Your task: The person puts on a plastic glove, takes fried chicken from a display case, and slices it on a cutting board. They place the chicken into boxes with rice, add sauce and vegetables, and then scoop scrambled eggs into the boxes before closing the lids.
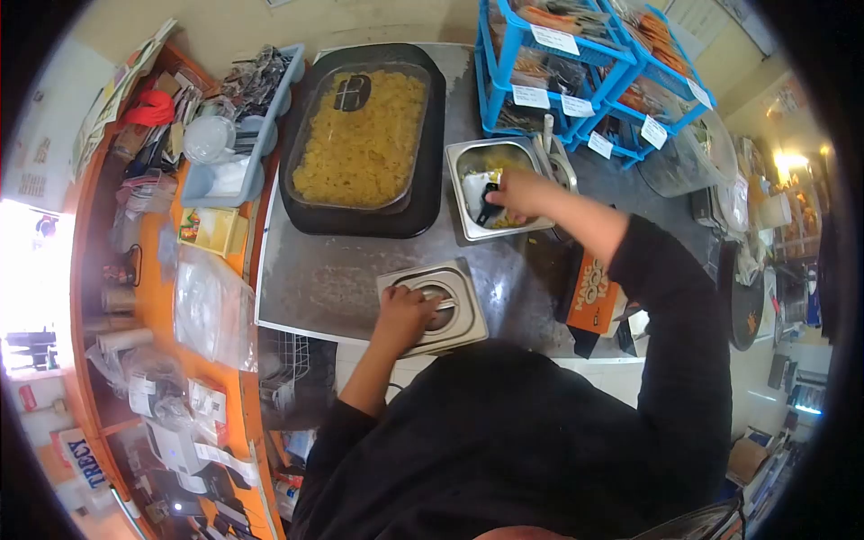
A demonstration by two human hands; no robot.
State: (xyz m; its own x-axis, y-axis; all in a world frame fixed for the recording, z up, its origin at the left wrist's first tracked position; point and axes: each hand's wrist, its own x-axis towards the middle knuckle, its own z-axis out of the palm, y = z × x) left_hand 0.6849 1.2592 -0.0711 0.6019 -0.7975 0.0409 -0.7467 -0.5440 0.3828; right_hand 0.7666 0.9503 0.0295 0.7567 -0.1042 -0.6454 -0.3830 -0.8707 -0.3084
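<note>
Right hand (524, 193), fingers closed round a black scoop (489, 205), half hides the contents of the square steel pan (461, 160) mid-worktop (333, 270). Left hand (405, 315) covers the ridged steel lid (468, 326) at the near edge; its grip cannot be made out.

Seen from above, the person leans forward with both arms out. The left hand (405, 315) lies palm down close to the body, fingers bent and knuckles up, so its grip cannot be made out. The left forearm is bare, with a dark sleeve ending near the elbow. The right arm reaches farther ahead and to the right, bent at the elbow, its dark sleeve stopping short of the wrist. The right hand (522, 193), turned down at the wrist, is closed on a black handle (489, 205).
</note>
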